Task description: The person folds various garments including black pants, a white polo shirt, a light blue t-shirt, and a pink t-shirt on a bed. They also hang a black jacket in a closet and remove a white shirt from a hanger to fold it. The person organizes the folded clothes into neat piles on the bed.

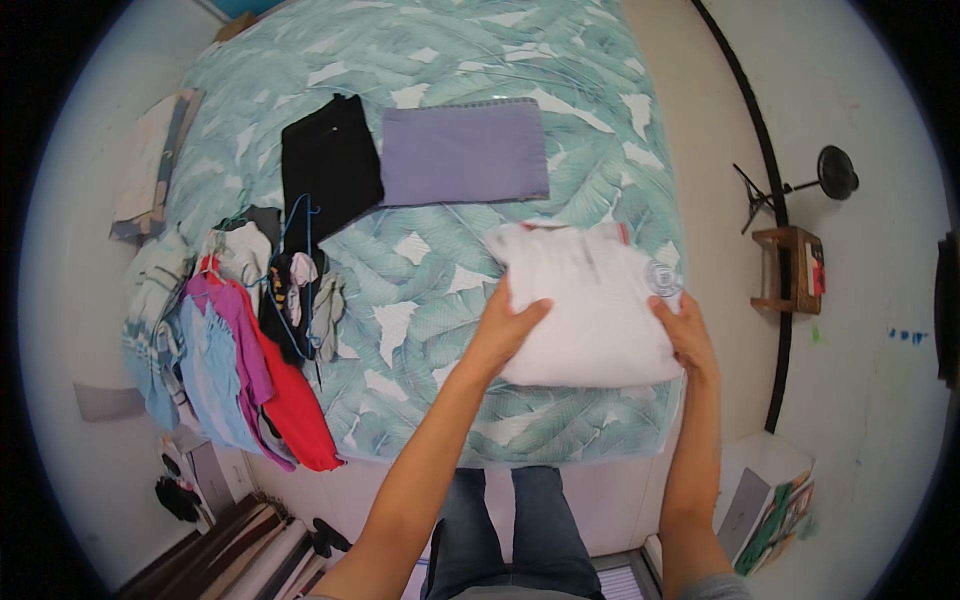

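Note:
A folded white shirt (585,322) with red trim at the collar and a round grey badge is between my two hands, over the near right part of the bed. My left hand (510,326) grips its left side, thumb on top. On the right side, my right hand (684,330) holds the edge just below the badge, thumb also on top. The fingers under the cloth are hidden. Beyond the shirt, a folded purple cloth (465,154) lies flat, its left edge meeting folded black trousers or similar garment (330,169).
The bed (420,420) has a green leaf-print sheet. Heaped at its left are a red garment (296,405), a light blue garment (217,367) and blue hangers (307,225). A wooden stool (787,270) and a black stand (836,172) are right of the bed.

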A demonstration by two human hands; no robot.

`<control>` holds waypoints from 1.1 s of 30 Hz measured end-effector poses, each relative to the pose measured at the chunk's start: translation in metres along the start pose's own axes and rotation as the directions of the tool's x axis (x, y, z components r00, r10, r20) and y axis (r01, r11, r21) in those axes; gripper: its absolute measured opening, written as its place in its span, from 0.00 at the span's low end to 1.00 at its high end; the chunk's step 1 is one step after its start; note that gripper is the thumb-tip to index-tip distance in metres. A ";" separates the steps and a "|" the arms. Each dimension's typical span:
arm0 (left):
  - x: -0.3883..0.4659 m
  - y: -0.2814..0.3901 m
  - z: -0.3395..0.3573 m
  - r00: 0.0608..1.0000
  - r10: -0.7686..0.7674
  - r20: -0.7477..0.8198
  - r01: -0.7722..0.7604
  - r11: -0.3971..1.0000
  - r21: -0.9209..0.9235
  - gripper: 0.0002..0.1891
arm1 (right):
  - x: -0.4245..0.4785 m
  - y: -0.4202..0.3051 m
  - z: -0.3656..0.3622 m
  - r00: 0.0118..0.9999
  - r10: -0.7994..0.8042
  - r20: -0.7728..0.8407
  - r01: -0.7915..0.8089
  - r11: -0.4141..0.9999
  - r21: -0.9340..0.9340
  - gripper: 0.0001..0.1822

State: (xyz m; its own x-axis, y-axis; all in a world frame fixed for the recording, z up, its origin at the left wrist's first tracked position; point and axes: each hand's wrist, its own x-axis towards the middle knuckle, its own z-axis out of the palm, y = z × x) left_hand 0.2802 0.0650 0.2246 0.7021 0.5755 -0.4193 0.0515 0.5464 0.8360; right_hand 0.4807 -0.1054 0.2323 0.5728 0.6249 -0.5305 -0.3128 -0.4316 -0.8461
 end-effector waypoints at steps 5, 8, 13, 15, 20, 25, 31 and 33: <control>0.019 -0.028 0.020 0.996 0.087 0.016 -0.089 0.974 0.208 0.33 | 0.007 0.017 -0.032 0.993 -0.089 -0.075 0.070 0.972 -0.223 0.21; 0.025 -0.091 -0.005 0.995 0.084 -0.049 -0.038 0.798 0.601 0.38 | 0.029 0.110 -0.052 0.960 -0.202 -0.196 0.056 0.819 -0.571 0.27; -0.068 -0.205 -0.083 0.969 -0.175 -0.173 0.234 0.431 0.871 0.36 | -0.037 0.227 -0.025 0.986 -0.165 -0.036 0.036 0.414 -0.909 0.37; -0.115 -0.232 -0.102 0.886 -0.413 -0.209 0.405 0.472 0.783 0.32 | -0.071 0.259 0.000 0.992 0.011 0.122 0.096 0.551 -0.829 0.34; -0.218 -0.254 -0.109 0.814 -0.488 -0.316 0.535 0.415 0.736 0.33 | -0.127 0.262 0.091 0.818 0.378 0.435 0.160 0.576 -0.802 0.29; -0.245 -0.235 -0.119 0.828 -0.315 -0.464 0.546 0.638 0.543 0.36 | -0.130 0.234 0.182 0.798 0.187 0.573 0.359 0.617 -0.700 0.27; -0.254 -0.188 -0.190 0.774 0.125 -0.621 0.334 0.752 0.568 0.33 | -0.115 0.179 0.273 0.845 -0.091 0.528 0.443 0.671 -0.594 0.19; -0.261 -0.171 -0.236 0.697 0.193 -0.690 0.336 0.762 0.553 0.32 | -0.119 0.168 0.306 0.852 -0.036 0.522 0.408 0.670 -0.620 0.19</control>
State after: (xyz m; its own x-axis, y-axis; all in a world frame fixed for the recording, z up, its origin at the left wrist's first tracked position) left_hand -0.0799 -0.0350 0.1078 0.0096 0.9269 -0.3752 0.6681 0.2732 0.6921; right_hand 0.1282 -0.0536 0.1372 0.1034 0.8877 -0.4486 0.4938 -0.4373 -0.7516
